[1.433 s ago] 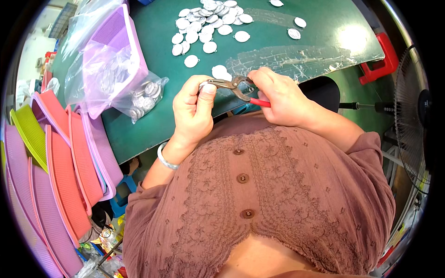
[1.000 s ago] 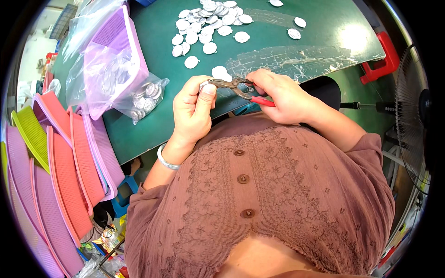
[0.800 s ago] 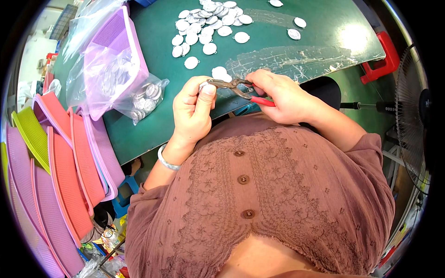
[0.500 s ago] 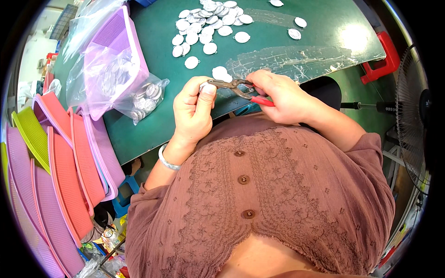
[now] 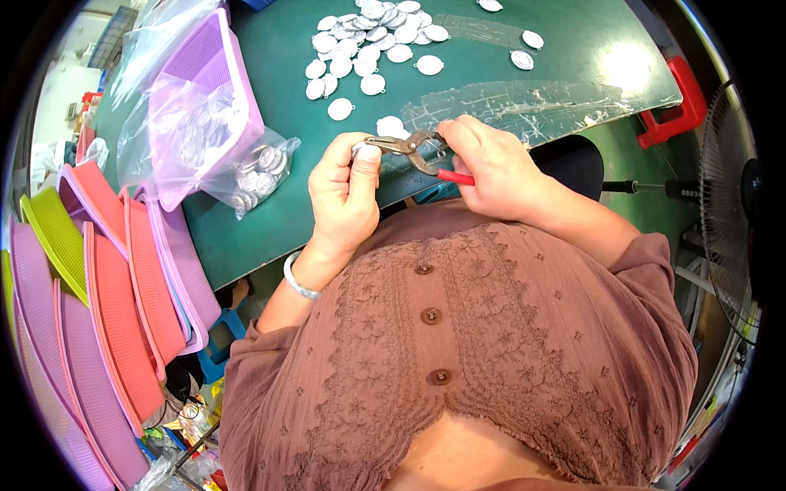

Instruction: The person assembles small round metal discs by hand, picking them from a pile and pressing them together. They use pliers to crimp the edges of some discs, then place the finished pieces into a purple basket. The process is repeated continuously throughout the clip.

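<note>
Red-handled pliers (image 5: 413, 146) are in my right hand (image 5: 491, 164), its fingers wrapped round the grips. Their jaws point left and meet the thumb and fingertips of my left hand (image 5: 344, 180). That hand is closed in a pinch on a small silvery piece (image 5: 358, 150), mostly hidden by the thumb; it looks like one of the medallions. Just beyond the pliers, pale oval medallions (image 5: 391, 127) lie on the green table (image 5: 270, 90). Farther off sits a heap of such oval medallions (image 5: 372, 37) with small loops, several scattered around it.
A lilac basket (image 5: 246, 98) with a clear plastic bag (image 5: 266, 168) of medallions stands on the table at left. Stacked coloured baskets (image 5: 115, 295) fill the lower left. On the right are a red stool (image 5: 688, 102) and a black fan (image 5: 737, 196).
My right hand has turned slightly with the pliers, and less of the red grips shows. The left hand keeps its pinch, nearly unmoved. The medallions on the table lie as before.
</note>
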Motion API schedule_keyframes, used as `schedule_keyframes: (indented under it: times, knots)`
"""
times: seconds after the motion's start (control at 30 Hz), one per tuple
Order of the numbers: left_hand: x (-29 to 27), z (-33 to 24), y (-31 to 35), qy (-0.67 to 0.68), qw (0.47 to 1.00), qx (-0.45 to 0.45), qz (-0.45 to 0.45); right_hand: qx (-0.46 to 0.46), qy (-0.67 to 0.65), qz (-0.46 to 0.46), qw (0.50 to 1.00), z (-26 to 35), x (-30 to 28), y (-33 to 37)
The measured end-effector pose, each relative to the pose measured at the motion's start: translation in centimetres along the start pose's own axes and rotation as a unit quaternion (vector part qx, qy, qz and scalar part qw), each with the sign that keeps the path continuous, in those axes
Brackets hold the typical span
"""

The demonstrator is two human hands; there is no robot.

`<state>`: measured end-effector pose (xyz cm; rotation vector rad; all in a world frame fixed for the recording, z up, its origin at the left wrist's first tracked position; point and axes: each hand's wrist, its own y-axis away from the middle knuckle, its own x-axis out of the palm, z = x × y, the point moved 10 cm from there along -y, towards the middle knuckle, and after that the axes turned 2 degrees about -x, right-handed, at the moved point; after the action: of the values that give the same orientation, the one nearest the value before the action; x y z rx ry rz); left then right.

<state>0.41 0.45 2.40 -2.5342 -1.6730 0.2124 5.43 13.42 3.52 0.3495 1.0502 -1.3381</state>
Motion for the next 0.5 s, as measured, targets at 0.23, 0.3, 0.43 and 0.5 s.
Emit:
schedule_keyframes:
  times: [0.23,0.3,0.43,0.5]
  knots:
    - [0.5,1.3,-0.4,0.098,0.991,-0.084,0.019,0.084,-0.22,0.201,0.951,-2.1,1.7,-0.6]
    - [0.6,1.2,-0.5,0.106,0.991,-0.085,0.019,0.095,-0.226,0.216,0.945,-2.2,1.9,-0.5]
    - [0.6,1.1,-0.6,0.1,0.991,-0.083,0.026,0.1,-0.223,0.229,0.942,-2.2,1.9,-0.5]
    - [0.6,1.1,-0.6,0.103,0.991,-0.082,0.022,0.095,-0.221,0.229,0.943,-2.2,1.9,-0.5]
